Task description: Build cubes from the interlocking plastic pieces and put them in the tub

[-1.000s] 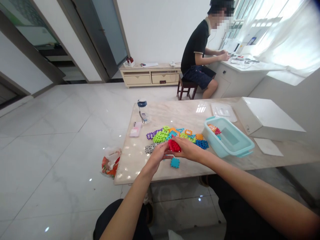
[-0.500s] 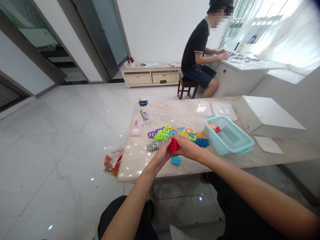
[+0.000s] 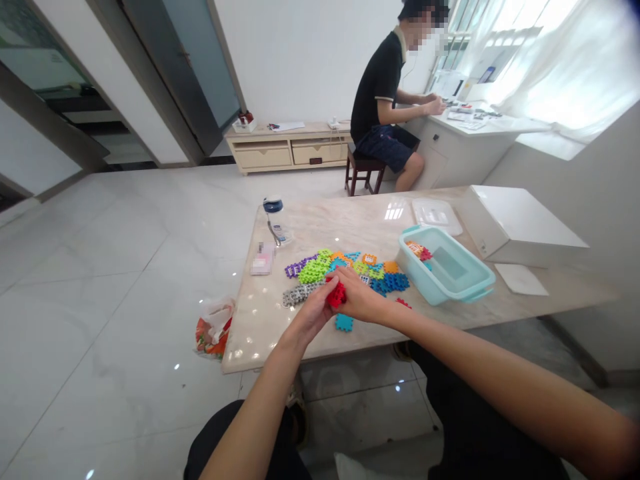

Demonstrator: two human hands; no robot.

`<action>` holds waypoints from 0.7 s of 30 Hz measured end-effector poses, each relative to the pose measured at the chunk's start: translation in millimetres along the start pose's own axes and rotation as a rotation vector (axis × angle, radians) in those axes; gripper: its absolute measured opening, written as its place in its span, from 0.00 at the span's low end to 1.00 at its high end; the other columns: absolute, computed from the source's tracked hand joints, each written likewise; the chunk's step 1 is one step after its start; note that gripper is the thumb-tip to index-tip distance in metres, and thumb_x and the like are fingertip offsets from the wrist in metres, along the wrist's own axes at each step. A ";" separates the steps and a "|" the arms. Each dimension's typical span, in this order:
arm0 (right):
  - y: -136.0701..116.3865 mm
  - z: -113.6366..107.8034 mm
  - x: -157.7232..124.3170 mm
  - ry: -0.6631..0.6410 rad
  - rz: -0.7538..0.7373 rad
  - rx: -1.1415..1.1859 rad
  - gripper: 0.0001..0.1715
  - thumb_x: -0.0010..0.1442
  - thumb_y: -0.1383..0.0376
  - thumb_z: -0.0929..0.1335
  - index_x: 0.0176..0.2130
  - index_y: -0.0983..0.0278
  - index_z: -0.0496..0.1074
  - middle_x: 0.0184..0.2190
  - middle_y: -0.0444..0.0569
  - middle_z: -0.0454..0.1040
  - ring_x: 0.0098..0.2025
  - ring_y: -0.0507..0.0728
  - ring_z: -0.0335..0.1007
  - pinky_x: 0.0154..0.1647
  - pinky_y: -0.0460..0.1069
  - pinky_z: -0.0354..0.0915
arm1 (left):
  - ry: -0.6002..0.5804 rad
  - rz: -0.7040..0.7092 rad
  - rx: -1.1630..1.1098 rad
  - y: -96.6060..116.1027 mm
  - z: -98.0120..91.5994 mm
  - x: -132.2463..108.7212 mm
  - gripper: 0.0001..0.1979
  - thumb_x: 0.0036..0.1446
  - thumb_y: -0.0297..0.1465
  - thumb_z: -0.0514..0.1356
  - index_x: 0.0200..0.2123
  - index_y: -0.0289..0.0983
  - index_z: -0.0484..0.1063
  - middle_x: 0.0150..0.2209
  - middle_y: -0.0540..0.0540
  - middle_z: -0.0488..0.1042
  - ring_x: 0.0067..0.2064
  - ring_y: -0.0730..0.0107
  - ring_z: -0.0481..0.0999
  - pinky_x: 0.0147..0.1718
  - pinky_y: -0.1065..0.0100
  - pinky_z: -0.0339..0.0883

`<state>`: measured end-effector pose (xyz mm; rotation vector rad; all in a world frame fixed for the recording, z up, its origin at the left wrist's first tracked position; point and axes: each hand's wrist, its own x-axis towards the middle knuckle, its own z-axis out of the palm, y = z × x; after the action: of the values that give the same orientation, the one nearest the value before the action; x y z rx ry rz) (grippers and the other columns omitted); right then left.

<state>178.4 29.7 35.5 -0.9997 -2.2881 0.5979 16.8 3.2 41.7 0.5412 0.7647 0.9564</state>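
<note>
Both of my hands meet over the near part of the table around a stack of red interlocking tiles (image 3: 335,294). My left hand (image 3: 319,308) grips the stack from the left, its thumb on top. From the right, my right hand (image 3: 356,297) closes on the same stack, hiding part of it. A single teal tile (image 3: 344,323) lies flat just below my hands. Beside my left hand is a row of grey tiles (image 3: 300,294). Behind the hands lie green tiles (image 3: 315,271), purple tiles (image 3: 296,267) and dark blue tiles (image 3: 397,283). A red tile (image 3: 403,303) shows past my right wrist.
A light teal bin (image 3: 480,283) with a few tiles inside stands at right, near a white box (image 3: 525,223) and a clear lid (image 3: 437,217). A bottle (image 3: 277,223) and a pink item (image 3: 263,259) are at left. Another person (image 3: 377,93) sits at a far desk.
The view has shifted slightly, so the scene sits further left. The red stack is turned a little in my hands, and a red tile now shows beside my right wrist.
</note>
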 end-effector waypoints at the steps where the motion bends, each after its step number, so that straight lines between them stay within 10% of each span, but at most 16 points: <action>1: -0.4 -0.7 0.5 -0.001 0.007 0.012 0.29 0.55 0.69 0.76 0.56 0.66 0.70 0.51 0.56 0.72 0.55 0.64 0.66 0.63 0.62 0.65 | 0.002 -0.012 0.020 2.3 -0.8 1.2 0.21 0.57 0.42 0.77 0.47 0.34 0.84 0.48 0.39 0.85 0.44 0.63 0.82 0.41 0.69 0.76; 14: -5.7 -28.9 -15.3 -0.025 0.004 0.075 0.58 0.54 0.59 0.81 0.73 0.64 0.57 0.68 0.65 0.65 0.72 0.72 0.60 0.76 0.69 0.57 | 0.061 -0.026 0.152 -8.1 9.6 25.3 0.20 0.51 0.43 0.78 0.35 0.33 0.81 0.32 0.45 0.81 0.31 0.71 0.75 0.31 0.71 0.67; 21: 3.6 -31.7 -19.5 -0.087 0.020 -0.060 0.42 0.60 0.65 0.77 0.69 0.67 0.65 0.62 0.65 0.70 0.70 0.71 0.64 0.74 0.69 0.62 | 0.109 0.003 0.218 -15.8 23.2 24.2 0.22 0.50 0.45 0.77 0.40 0.33 0.83 0.38 0.43 0.84 0.37 0.66 0.78 0.34 0.71 0.69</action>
<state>211.8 22.4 50.6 -1.0446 -2.3879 0.5948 51.6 14.9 36.8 0.6832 0.9737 0.9160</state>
